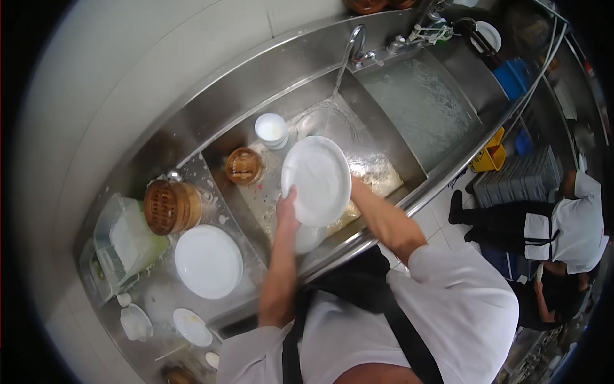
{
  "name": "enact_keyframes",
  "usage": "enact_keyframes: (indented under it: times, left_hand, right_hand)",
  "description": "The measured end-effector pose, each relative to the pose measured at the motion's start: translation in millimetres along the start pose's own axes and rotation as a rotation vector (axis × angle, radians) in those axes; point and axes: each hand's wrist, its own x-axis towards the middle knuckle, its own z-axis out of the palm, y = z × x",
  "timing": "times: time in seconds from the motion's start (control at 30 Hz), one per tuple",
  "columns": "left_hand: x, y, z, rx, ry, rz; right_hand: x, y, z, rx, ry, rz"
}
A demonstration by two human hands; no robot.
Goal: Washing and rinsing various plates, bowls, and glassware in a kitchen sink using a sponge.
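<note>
A white oval plate (316, 180) is held over the left basin of a stainless steel sink (383, 129). My left hand (289, 209) grips its near left rim, thumb on the upper face. My right hand (355, 186) reaches to the right rim and is mostly hidden behind the plate, so its grip does not show. Below, partly covered, another white dish (309, 238) lies in the basin. A stack of small white bowls (271, 128) and a small bamboo steamer (243, 166) stand in the basin beyond my left hand.
Water runs from a faucet (356, 45); the right basin (415, 105) holds water. On the left drainboard (230, 307) are stacked white plates (208, 261), bamboo steamers (172, 207) and a clear plastic tub (127, 240). A person (571, 221) in white stands behind at the right, with another person nearby.
</note>
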Motion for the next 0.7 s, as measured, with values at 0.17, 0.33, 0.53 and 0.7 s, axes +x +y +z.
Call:
enact_keyframes:
  times: [0.17,0.33,0.53,0.7]
  left_hand:
    - [-10,20,28,0.161,0.179,0.154]
    - [-15,9,26,1.051,0.299,0.654]
    - [-155,112,-161,1.445,1.563,0.789]
    - [-255,84,-286,0.962,1.566,0.242]
  right_hand:
    - [-75,-62,-17,0.429,-0.128,0.100]
    - [16,-34,-156,-0.285,0.382,0.177]
    - [92,-14,-261,-0.169,0.787,-0.090]
    - [110,77,-80,-0.319,-0.041,0.342]
